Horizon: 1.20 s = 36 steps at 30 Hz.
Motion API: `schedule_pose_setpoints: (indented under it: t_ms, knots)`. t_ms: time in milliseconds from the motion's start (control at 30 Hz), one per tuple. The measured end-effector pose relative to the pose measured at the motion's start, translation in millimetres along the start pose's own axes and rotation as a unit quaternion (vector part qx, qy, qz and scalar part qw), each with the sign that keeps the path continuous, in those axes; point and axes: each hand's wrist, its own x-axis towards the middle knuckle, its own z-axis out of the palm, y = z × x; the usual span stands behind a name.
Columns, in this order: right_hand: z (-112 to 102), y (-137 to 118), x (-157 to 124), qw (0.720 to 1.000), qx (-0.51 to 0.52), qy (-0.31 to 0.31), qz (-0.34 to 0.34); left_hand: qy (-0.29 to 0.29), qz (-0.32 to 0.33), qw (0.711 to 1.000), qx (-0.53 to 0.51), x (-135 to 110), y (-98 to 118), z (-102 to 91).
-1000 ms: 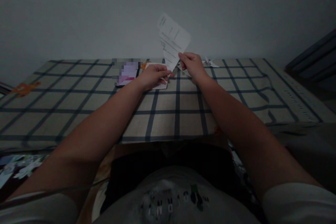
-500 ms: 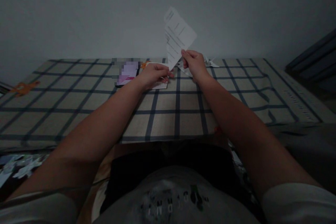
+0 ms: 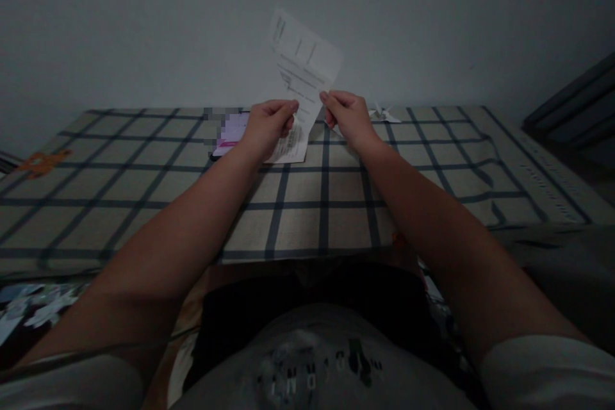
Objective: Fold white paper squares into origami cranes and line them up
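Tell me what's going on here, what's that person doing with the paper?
A person is holding up a printed sheet over a checked tablecloth. The right hand pinches its right edge, and the left hand pinches its left edge. A smartphone with a lit screen lies just left of the left hand. Some pointy folded white paper lies beyond the right hand.
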Motion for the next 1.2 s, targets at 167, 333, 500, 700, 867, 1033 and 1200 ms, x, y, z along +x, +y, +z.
schedule_pose_setpoints:
  t_ms: [167, 333, 500, 700, 867, 1033, 1200]
  knots:
    - [2.7, 0.6, 3.7, 1.000, 0.030, 0.003, 0.004, -0.011, -0.001, 1.000, 0.024, 0.9, -3.9, 0.0]
    - [-4.5, 14.4, 11.6, 0.999, 0.033, 0.005, 0.008, 0.027, 0.010, 0.999, 0.031, 5.7, -5.2, -8.6]
    - [-13.9, 32.4, 20.5, 1.000, -0.009, 0.003, -0.003, 0.036, 0.051, 0.995, 0.076, 6.2, -1.4, -17.4]
    - [-19.8, 27.2, 18.9, 0.998, 0.020, 0.038, 0.035, -0.007, 0.047, 0.995, 0.090, 0.9, 1.6, -11.4]
    - [-24.5, 13.3, 13.3, 0.996, 0.052, 0.015, 0.072, 0.000, 0.047, 0.994, 0.094, 0.1, -0.5, -12.2]
    - [-27.9, 10.1, 9.1, 0.993, 0.067, -0.044, 0.087, 0.029, 0.038, 0.995, 0.089, 5.2, -6.3, -16.0]
    - [-29.6, 10.7, 9.2, 0.993, 0.084, -0.047, 0.061, 0.006, 0.024, 0.996, 0.082, 3.3, -6.1, -16.4]
